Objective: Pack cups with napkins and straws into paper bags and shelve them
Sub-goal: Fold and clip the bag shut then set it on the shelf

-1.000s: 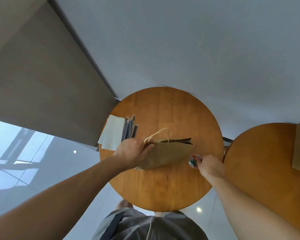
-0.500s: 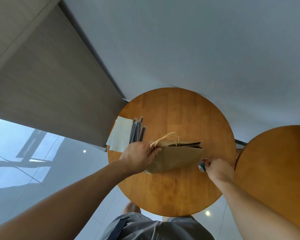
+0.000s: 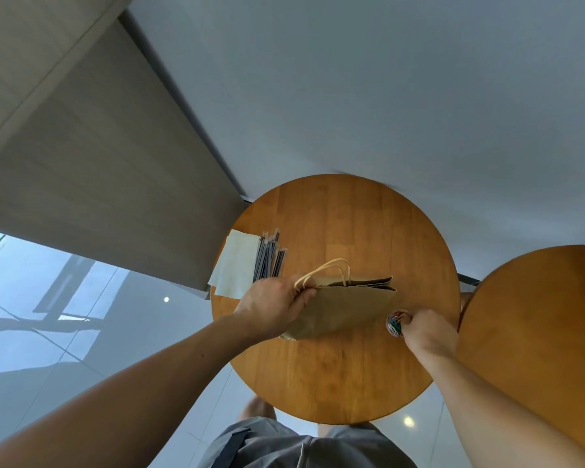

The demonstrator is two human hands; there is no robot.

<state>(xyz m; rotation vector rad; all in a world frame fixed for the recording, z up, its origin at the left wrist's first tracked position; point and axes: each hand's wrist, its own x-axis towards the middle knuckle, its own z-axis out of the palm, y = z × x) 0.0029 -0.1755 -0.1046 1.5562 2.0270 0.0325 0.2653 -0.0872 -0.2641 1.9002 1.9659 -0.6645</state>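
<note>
- Head view, sole camera. The left hand (image 3: 274,309) is pinching the top left corner of the paper bag (image 3: 345,309), thumb and fingers closed on the paper just below the twine handles (image 3: 325,270).
- The bag is standing tilted on the round table (image 3: 352,383), its mouth pressed nearly flat. Its contents are hidden, so I cannot tell whether a cup is inside.
- The right hand (image 3: 426,332) is reaching to a small tub of coloured clips (image 3: 395,324) just beside the bag's right edge. The fingers are bending over the tub's rim. Whether they are gripping a clip or only touching the tub cannot be told; the fingertips are hiding it.
- Change over the last second: the tub was showing as a full round disc with the hand only at its side; now the fingers are covering part of it. The left hand's hold and the bag's place on the table are staying the same.
- Judgement: the bag is being held closed while a clip is being fetched, so the filling of this bag is probably finishing and sealing is starting. Shelving is not yet done.
- Napkins (image 3: 237,265) and wrapped straws (image 3: 269,256) are lying side by side, touching, at the table's left edge, behind the left hand.
- A second round table (image 3: 537,332) is standing just beside the first, at right.
- Risk noted: a one-corner pinch is letting the bag lean; it could tip.
</note>
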